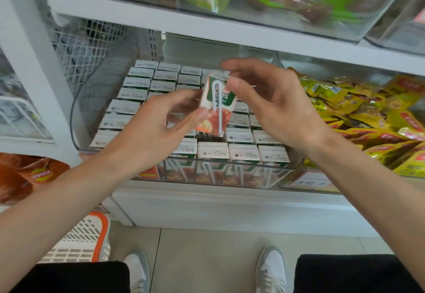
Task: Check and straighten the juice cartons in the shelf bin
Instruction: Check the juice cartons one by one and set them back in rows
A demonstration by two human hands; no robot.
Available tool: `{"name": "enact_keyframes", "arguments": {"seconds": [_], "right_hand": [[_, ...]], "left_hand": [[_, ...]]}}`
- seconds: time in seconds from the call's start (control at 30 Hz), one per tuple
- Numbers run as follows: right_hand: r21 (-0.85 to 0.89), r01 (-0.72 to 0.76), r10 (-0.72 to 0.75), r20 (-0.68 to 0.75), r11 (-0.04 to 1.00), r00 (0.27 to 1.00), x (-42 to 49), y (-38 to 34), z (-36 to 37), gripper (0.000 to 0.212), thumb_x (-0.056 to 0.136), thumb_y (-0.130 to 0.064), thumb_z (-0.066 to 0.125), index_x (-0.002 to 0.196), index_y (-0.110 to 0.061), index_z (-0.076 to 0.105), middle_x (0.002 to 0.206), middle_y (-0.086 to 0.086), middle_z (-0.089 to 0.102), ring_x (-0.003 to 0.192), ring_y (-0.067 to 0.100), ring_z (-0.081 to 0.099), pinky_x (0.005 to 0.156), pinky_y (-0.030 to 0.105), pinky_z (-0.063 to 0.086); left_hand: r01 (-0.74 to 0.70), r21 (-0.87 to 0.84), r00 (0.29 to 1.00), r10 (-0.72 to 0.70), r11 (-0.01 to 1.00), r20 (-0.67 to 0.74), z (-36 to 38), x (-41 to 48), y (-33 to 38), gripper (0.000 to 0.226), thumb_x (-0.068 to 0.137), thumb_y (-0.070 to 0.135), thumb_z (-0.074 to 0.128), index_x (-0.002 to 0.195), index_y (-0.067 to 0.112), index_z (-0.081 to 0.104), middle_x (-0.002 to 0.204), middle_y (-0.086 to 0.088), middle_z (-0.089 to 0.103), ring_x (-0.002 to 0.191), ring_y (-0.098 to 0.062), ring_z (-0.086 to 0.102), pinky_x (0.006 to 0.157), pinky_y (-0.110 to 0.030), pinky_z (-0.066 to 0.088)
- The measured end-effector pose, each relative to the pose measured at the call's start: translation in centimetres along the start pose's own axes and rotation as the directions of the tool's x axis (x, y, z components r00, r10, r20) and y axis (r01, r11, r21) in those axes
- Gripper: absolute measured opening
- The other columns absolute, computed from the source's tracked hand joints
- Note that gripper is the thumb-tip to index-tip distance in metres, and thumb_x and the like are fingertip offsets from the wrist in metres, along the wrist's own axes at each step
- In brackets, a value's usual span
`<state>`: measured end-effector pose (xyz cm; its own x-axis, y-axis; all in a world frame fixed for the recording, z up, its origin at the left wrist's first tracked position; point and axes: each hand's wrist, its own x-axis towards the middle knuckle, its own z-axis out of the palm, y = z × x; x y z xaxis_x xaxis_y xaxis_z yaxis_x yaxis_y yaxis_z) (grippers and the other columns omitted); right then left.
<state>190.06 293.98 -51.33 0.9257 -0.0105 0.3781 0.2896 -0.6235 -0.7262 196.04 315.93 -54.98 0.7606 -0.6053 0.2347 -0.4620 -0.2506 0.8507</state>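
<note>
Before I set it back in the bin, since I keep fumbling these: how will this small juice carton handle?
The juice carton looks stiff and boxy, so a pinch between the left hand and right hand should hold. Probably light. Its glued-on straw may snag on neighbours.

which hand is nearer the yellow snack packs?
Right. The right hand grips the held carton's top just left of the yellow snack packs; the left hand is further left.
</note>
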Motion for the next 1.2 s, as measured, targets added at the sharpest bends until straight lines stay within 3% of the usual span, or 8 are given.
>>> {"name": "enact_keyframes", "arguments": {"seconds": [0.17,0.37,0.57,0.77,0.87,1.0,1.13,1.2], "right_hand": [[0.311,-0.113,0.159,-0.126,0.944,0.979,-1.7,-0.2,-0.1,0.037,0.102,-0.024,0.069,0.136,-0.010,0.066,0.114,0.005,0.078,0.106,0.013,0.076,0.096,0.031,0.060],[0.426,-0.362,0.379,0.047,0.829,0.924,-4.1,0.3,0.8,0.035,0.092,-0.029,0.080,0.124,-0.018,0.070,0.106,0.007,0.082,0.100,0.023,0.080,0.093,0.039,0.064],[0.494,-0.395,0.414,0.077,0.775,0.907,-5.0,0.4,0.7,0.030,0.095,-0.023,0.076,0.122,-0.015,0.068,0.102,0.008,0.083,0.101,0.025,0.080,0.095,0.038,0.063],[0.511,-0.408,0.389,0.151,0.757,0.909,-5.2,0.3,1.2,0.017,0.103,-0.009,0.066,0.120,-0.008,0.070,0.111,0.008,0.081,0.101,0.024,0.079,0.085,0.031,0.064],[0.510,-0.439,0.357,0.255,0.740,0.899,-4.8,0.1,1.2,0.026,0.100,-0.011,0.059,0.120,-0.013,0.075,0.119,0.003,0.079,0.112,0.020,0.076,0.090,0.029,0.062],[0.394,-0.403,0.311,0.278,0.826,0.909,-4.8,-0.3,1.3,0.035,0.098,-0.037,0.074,0.131,-0.026,0.074,0.128,-0.008,0.076,0.119,0.015,0.072,0.103,0.036,0.059],[0.442,-0.419,0.353,0.228,0.793,0.907,-4.9,0.0,1.1,0.051,0.095,-0.028,0.074,0.144,-0.022,0.059,0.124,-0.002,0.078,0.114,0.020,0.075,0.110,0.042,0.055],[0.482,-0.427,0.369,0.214,0.765,0.904,-4.9,-0.1,1.2,0.044,0.097,-0.023,0.072,0.138,-0.017,0.059,0.120,0.001,0.080,0.114,0.023,0.076,0.111,0.046,0.054]], "left_hand": [[0.078,-0.187,0.996,-0.085,0.979,-0.032,0.8,0.1,0.8,0.024,0.102,0.023,0.065,0.123,0.021,0.075,0.111,0.013,0.080,0.104,0.000,0.074,0.089,-0.013,0.056],[0.211,-0.341,0.976,-0.214,0.916,0.030,0.8,-0.4,0.8,0.030,0.101,0.029,0.062,0.128,0.021,0.072,0.111,0.007,0.081,0.104,-0.010,0.077,0.084,-0.016,0.059],[0.219,-0.402,0.975,-0.215,0.889,0.054,0.5,-0.8,0.7,0.032,0.099,0.033,0.056,0.125,0.021,0.072,0.112,0.005,0.081,0.102,-0.014,0.078,0.082,-0.018,0.060],[0.195,-0.371,0.981,-0.189,0.908,0.053,0.4,-0.7,0.5,0.035,0.086,0.035,0.071,0.115,0.016,0.073,0.110,0.004,0.081,0.101,-0.013,0.078,0.080,-0.017,0.060],[0.152,-0.344,0.988,-0.135,0.927,0.072,0.6,-0.7,0.8,0.041,0.086,0.040,0.071,0.122,0.020,0.071,0.119,0.014,0.078,0.108,-0.006,0.075,0.083,-0.015,0.058],[0.093,-0.263,0.988,-0.057,0.960,0.143,0.8,-0.9,1.1,0.043,0.090,0.040,0.067,0.132,0.031,0.068,0.128,0.022,0.073,0.121,0.003,0.066,0.097,-0.013,0.052],[0.131,-0.365,0.988,-0.092,0.922,0.123,0.5,-0.9,0.9,0.041,0.092,0.037,0.066,0.132,0.025,0.070,0.124,0.014,0.076,0.115,-0.004,0.072,0.088,-0.013,0.056],[0.155,-0.385,0.986,-0.118,0.910,0.118,0.5,-0.9,0.9,0.038,0.095,0.034,0.063,0.131,0.024,0.070,0.122,0.010,0.078,0.114,-0.008,0.073,0.088,-0.015,0.058]]}}
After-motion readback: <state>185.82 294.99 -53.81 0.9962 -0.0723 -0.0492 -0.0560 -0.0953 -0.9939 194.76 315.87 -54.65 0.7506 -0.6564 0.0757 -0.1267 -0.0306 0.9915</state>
